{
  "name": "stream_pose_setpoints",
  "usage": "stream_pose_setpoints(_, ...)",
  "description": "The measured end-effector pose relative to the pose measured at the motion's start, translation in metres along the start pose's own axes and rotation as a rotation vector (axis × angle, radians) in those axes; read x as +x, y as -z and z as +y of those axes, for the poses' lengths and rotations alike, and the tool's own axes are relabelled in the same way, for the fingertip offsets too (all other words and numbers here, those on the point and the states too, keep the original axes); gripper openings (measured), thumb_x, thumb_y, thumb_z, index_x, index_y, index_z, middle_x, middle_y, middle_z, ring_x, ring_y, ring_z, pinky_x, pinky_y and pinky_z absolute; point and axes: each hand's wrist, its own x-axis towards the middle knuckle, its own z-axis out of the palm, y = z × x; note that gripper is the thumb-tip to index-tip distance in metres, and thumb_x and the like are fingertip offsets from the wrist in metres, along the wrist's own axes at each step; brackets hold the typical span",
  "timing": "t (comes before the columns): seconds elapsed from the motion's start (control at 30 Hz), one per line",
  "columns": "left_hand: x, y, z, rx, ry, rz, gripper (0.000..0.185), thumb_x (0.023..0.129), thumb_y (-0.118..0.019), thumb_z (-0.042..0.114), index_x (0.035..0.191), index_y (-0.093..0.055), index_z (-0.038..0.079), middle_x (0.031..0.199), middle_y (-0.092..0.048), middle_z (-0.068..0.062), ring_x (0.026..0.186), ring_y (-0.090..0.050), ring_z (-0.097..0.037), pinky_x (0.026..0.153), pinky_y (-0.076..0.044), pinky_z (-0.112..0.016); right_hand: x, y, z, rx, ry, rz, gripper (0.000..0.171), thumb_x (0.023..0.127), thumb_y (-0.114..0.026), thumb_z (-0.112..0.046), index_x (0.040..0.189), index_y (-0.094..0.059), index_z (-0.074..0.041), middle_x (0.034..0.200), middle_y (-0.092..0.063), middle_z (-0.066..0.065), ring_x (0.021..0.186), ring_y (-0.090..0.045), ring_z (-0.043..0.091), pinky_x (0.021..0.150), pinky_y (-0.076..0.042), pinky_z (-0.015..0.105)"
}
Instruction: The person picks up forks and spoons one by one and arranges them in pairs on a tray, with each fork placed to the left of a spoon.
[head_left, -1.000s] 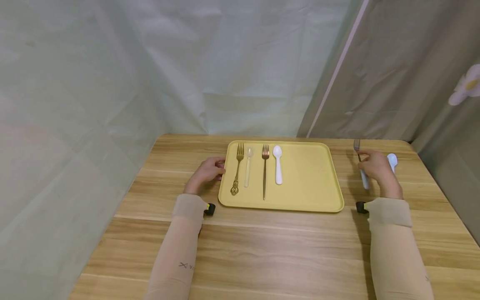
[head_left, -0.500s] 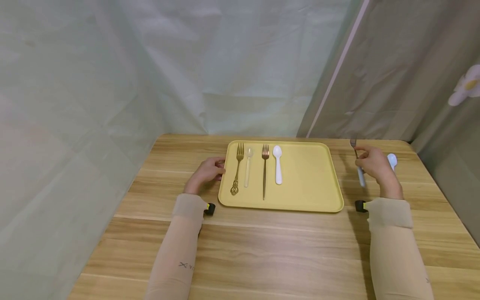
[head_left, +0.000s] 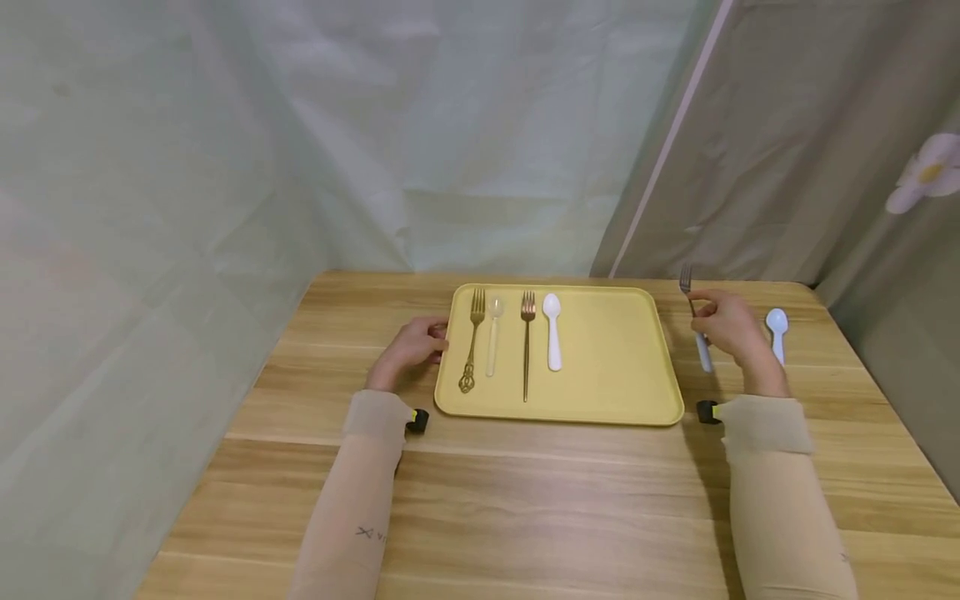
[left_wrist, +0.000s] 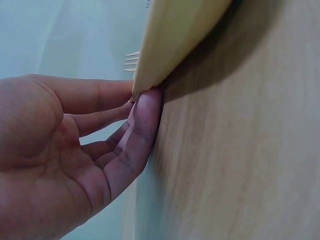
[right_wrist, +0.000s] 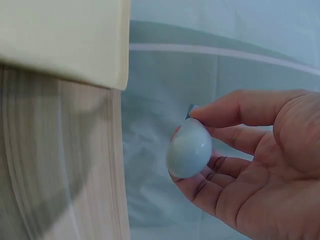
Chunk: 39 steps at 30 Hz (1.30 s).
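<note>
My left hand (head_left: 411,343) pinches the left rim of a yellow tray (head_left: 615,358); in the left wrist view its thumb lies on the rim and a finger (left_wrist: 148,107) reaches beneath. My right hand (head_left: 729,323), just right of the tray, holds a fork with metal tines and a pale blue handle (head_left: 703,354), raised off the table. The right wrist view looks at the rounded end of that handle (right_wrist: 189,149), between thumb and fingers. On the tray lie a gold fork (head_left: 477,321), a clear spoon (head_left: 492,342), a copper fork (head_left: 527,333) and a white spoon (head_left: 553,333), side by side.
A pale blue spoon (head_left: 777,323) lies on the wooden table (head_left: 555,508), right of my right hand. Curtains (head_left: 480,167) hang behind the table and along both sides. The tray's right part is bare yellow surface.
My right hand has lifted the fork and carried it left towards the tray, uncovering more of the pale blue spoon. My left hand stays at the tray's rim.
</note>
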Motion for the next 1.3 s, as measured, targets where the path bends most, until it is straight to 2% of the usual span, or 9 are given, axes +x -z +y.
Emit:
stream_pose_setpoints(0.37,0.003,0.0,-0.002,0.028,-0.008,0.01,0.055,0.1,-0.058,-0.003,0.154,-0.045,-0.005,0.113,-0.058,-0.019,0.093,-0.061,-0.022,0.072,-0.058,-0.026,0.011,-0.017,-0.018,-0.048,0.067,-0.042,0.054,0.091,-0.057,0.0,0.143,-0.05,0.012,0.103,-0.064,0.028,0.072,-0.059,0.019,0.06,-0.05,0.03)
stream_pose_setpoints(0.5,0.002,-0.001,-0.001,0.024,0.002,0.006,0.055,0.101,-0.058,-0.003,0.154,-0.044,-0.005,0.114,-0.057,-0.02,0.091,-0.061,-0.022,0.071,-0.059,-0.027,0.011,-0.022,-0.025,-0.04,0.059,-0.076,0.053,0.093,-0.055,-0.001,0.145,-0.049,0.01,0.106,-0.062,0.028,0.077,-0.06,0.023,0.062,-0.051,0.03)
stream_pose_setpoints(0.7,0.0,-0.002,0.0,0.009,0.006,-0.01,0.055,0.101,-0.057,-0.003,0.154,-0.044,-0.005,0.114,-0.057,-0.02,0.086,-0.062,-0.02,0.071,-0.059,-0.028,0.011,-0.028,-0.033,-0.028,0.039,-0.116,0.055,0.094,-0.054,0.001,0.148,-0.046,0.011,0.108,-0.061,0.027,0.075,-0.06,0.021,0.062,-0.052,0.03)
stream_pose_setpoints(1.03,0.0,-0.001,-0.002,0.006,-0.003,0.005,0.055,0.101,-0.057,-0.003,0.155,-0.045,-0.003,0.114,-0.058,-0.019,0.09,-0.061,-0.021,0.071,-0.058,-0.027,0.014,-0.041,-0.039,-0.007,0.07,-0.144,0.054,0.093,-0.054,0.006,0.145,-0.047,0.015,0.099,-0.062,0.028,0.073,-0.058,0.024,0.062,-0.051,0.03)
stream_pose_setpoints(1.3,0.002,-0.001,-0.003,0.005,0.0,-0.003,0.055,0.1,-0.056,-0.004,0.154,-0.044,-0.004,0.114,-0.057,-0.019,0.086,-0.061,-0.019,0.071,-0.059,-0.027,0.016,-0.048,-0.045,0.009,0.064,-0.166,0.055,0.093,-0.053,0.006,0.147,-0.045,0.016,0.096,-0.061,0.025,0.07,-0.057,0.024,0.061,-0.049,0.03)
